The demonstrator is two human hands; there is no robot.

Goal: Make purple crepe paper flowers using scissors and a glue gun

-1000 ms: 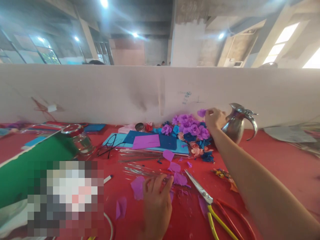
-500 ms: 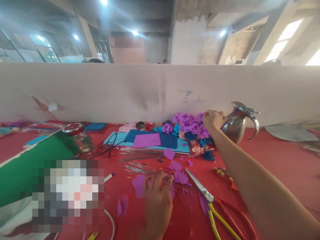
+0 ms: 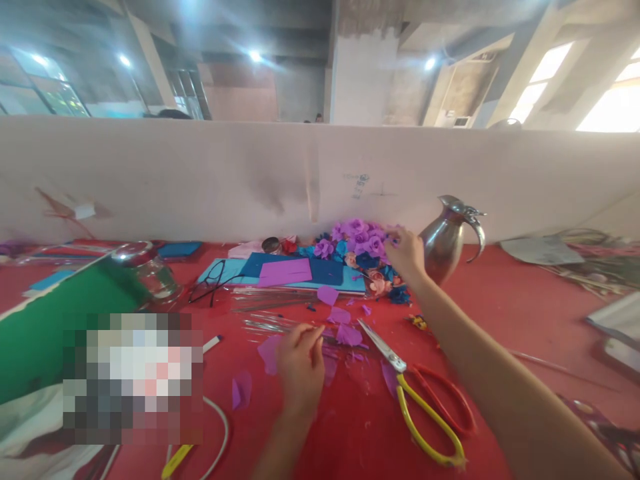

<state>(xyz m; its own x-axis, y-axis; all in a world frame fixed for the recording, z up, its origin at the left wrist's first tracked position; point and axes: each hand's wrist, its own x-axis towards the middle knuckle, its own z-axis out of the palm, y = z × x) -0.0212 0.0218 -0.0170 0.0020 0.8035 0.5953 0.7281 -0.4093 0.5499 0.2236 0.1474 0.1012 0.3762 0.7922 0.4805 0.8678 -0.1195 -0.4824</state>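
My right hand [image 3: 406,252] is stretched out to the right side of the heap of purple paper flowers [image 3: 357,237], its fingers bent together; what they hold, if anything, is hidden. Nearer to me, my left hand [image 3: 301,367] hovers over the red table with curled fingers, and nothing can be made out in them. Cut purple petals [image 3: 349,335] lie just right of it, with thin wires [image 3: 265,325] behind. Large scissors [image 3: 393,357] with one yellow and one red handle lie partly open between my two arms.
A metal jug [image 3: 443,243] stands right of the flowers. Purple and blue paper sheets [image 3: 285,272], black glasses [image 3: 213,283] and a glass jar [image 3: 157,277] lie or stand further left. A green board [image 3: 75,320] covers the left side, and a pale partition [image 3: 200,180] rises behind.
The view has turned to the right, so things appear further left. My left hand's fingers have drawn together above the table. My right hand is still at the flowers, slightly nearer to me.
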